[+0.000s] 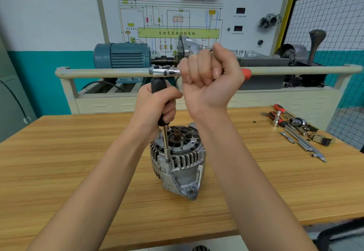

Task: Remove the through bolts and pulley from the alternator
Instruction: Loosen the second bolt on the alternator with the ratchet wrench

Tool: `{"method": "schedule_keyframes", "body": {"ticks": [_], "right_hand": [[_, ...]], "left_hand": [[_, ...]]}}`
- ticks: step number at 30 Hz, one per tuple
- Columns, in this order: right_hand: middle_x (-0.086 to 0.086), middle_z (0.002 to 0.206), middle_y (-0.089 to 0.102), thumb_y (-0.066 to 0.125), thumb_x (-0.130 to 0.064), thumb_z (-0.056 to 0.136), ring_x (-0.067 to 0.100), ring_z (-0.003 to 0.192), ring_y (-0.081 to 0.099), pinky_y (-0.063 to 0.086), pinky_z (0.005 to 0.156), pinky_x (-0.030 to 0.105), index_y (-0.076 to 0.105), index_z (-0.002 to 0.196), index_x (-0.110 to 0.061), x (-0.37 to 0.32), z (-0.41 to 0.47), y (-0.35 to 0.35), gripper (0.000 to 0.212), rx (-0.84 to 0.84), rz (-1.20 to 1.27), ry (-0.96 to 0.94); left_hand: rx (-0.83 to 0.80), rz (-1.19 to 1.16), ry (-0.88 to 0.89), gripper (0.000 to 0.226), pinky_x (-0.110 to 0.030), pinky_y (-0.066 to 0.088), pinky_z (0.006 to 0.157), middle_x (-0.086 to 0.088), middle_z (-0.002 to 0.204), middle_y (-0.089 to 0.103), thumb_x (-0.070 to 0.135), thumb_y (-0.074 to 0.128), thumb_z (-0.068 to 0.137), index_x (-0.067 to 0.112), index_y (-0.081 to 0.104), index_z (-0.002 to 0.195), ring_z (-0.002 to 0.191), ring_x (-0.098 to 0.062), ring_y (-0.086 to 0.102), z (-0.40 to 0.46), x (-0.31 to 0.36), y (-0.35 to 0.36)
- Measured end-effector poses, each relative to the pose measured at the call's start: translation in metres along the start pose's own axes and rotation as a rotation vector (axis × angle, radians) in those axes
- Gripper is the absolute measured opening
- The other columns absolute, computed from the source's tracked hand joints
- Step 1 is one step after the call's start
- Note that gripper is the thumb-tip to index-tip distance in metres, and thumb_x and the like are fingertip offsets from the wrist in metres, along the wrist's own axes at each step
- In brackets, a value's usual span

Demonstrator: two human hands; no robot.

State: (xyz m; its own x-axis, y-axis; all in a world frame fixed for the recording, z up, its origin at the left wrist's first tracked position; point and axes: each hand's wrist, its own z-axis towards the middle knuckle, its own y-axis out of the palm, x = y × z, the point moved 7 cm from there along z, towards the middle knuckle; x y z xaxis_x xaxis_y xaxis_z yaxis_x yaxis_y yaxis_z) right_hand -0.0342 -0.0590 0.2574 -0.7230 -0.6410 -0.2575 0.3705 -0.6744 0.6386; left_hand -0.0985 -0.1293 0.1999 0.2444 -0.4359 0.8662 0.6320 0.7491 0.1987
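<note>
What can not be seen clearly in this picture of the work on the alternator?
- Head view: the bolt head is hidden by the driver shaft tip on the alternator.
- Ratchet handle middle is hidden inside the right hand.
- Driver grip is mostly covered by the left hand.
- Loose tools at right are too small to identify.

- I saw the ribbed, silver-grey cast-metal alternator [178, 162] looking dull and matt, with a rougher grain on its lower mounting lug.
- The bright chrome ratchet wrench [164, 71] in my right hand [208, 77] was polished and glossy; its handle tip looked like smooth red plastic.
- The black driver handle [160, 97] gripped by my left hand [157, 106] seemed matt rubber or plastic, its slim steel shaft shiny.
- The light-brown wooden table [78, 162] showed a streaked grain under a smooth, faintly satin finish.
- The loose chrome sockets and extension bars [301, 132] gleamed, some with red-and-black plastic grips.
</note>
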Motion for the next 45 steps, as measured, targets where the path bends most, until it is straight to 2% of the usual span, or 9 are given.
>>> {"method": "schedule_keyframes", "body": {"ticks": [5,10,14,17,21,28,37,39,45], "right_hand": [[-0.003,0.03,0.023,0.04,-0.013,0.079,0.013,0.038,0.006,0.018,0.039,0.018,0.032,0.033,-0.017,0.006,0.007,-0.024,0.047,0.155,0.327,0.187],[-0.005,0.031,0.023,0.04,-0.011,0.083,0.014,0.038,0.008,0.021,0.04,0.021,0.033,0.033,-0.019,0.005,0.003,-0.016,0.05,0.118,0.166,0.082],[-0.006,0.037,0.027,0.042,0.0,0.083,0.009,0.036,0.02,0.018,0.046,0.027,0.037,0.04,-0.02,0.0,-0.012,0.011,0.048,-0.01,-0.256,-0.232],[-0.008,0.044,0.031,0.044,0.004,0.079,0.007,0.038,0.023,0.018,0.048,0.028,0.04,0.053,-0.023,-0.001,-0.024,0.021,0.038,-0.026,-0.383,-0.372],[-0.008,0.033,0.026,0.04,-0.004,0.083,0.007,0.034,0.016,0.02,0.044,0.022,0.036,0.035,-0.019,-0.002,-0.009,0.012,0.051,-0.073,-0.141,-0.131],[-0.003,0.029,0.024,0.04,-0.014,0.079,0.012,0.038,0.005,0.017,0.037,0.02,0.032,0.032,-0.015,0.01,0.009,-0.02,0.048,0.124,0.374,0.231],[-0.005,0.036,0.028,0.043,0.0,0.08,0.008,0.035,0.023,0.02,0.048,0.026,0.037,0.042,-0.022,0.001,-0.014,0.015,0.044,-0.028,-0.237,-0.238],[-0.005,0.037,0.028,0.044,0.001,0.079,0.009,0.036,0.024,0.021,0.049,0.027,0.037,0.044,-0.022,0.001,-0.018,0.016,0.043,-0.015,-0.287,-0.285],[-0.006,0.03,0.024,0.042,-0.01,0.08,0.013,0.037,0.007,0.017,0.043,0.022,0.034,0.032,-0.018,0.005,0.004,-0.001,0.049,0.007,0.096,0.126]], "left_hand": [[-0.295,0.01,-0.113,0.039,-0.013,0.016,0.036,0.007,0.034,0.024,0.008,0.058,0.074,0.019,0.036,0.043,0.027,-0.007,0.019,-0.004,-0.002,0.018],[-0.018,0.058,-0.093,0.041,-0.012,0.016,0.037,0.006,0.038,0.02,0.001,0.052,0.075,0.02,0.028,0.047,0.031,-0.009,0.014,0.001,-0.003,0.005],[0.281,0.151,-0.031,0.039,-0.012,0.02,0.037,0.008,0.038,0.027,-0.003,0.053,0.081,0.017,0.033,0.055,0.033,-0.008,0.021,0.002,-0.002,-0.005],[0.322,0.197,0.025,0.039,-0.014,0.021,0.038,0.01,0.04,0.03,-0.001,0.057,0.082,0.019,0.035,0.056,0.037,-0.005,0.025,0.0,0.001,-0.006],[0.096,0.096,0.005,0.039,-0.015,0.021,0.037,0.007,0.04,0.027,0.002,0.059,0.071,0.022,0.034,0.047,0.034,-0.009,0.021,-0.002,0.0,-0.002],[-0.406,-0.051,-0.15,0.037,-0.01,0.019,0.035,0.007,0.034,0.027,0.006,0.06,0.072,0.018,0.039,0.043,0.026,-0.005,0.021,-0.006,-0.002,0.02],[0.288,0.101,0.009,0.042,-0.013,0.019,0.037,0.008,0.037,0.029,-0.003,0.054,0.081,0.019,0.034,0.051,0.033,-0.007,0.023,-0.001,-0.001,-0.006],[0.343,0.125,0.039,0.042,-0.014,0.021,0.038,0.009,0.038,0.031,-0.002,0.056,0.081,0.02,0.036,0.051,0.034,-0.006,0.025,-0.002,0.0,-0.009],[-0.11,-0.005,-0.043,0.037,-0.015,0.02,0.037,0.007,0.037,0.025,0.004,0.057,0.069,0.021,0.036,0.044,0.031,-0.009,0.02,-0.002,-0.001,0.001]]}}
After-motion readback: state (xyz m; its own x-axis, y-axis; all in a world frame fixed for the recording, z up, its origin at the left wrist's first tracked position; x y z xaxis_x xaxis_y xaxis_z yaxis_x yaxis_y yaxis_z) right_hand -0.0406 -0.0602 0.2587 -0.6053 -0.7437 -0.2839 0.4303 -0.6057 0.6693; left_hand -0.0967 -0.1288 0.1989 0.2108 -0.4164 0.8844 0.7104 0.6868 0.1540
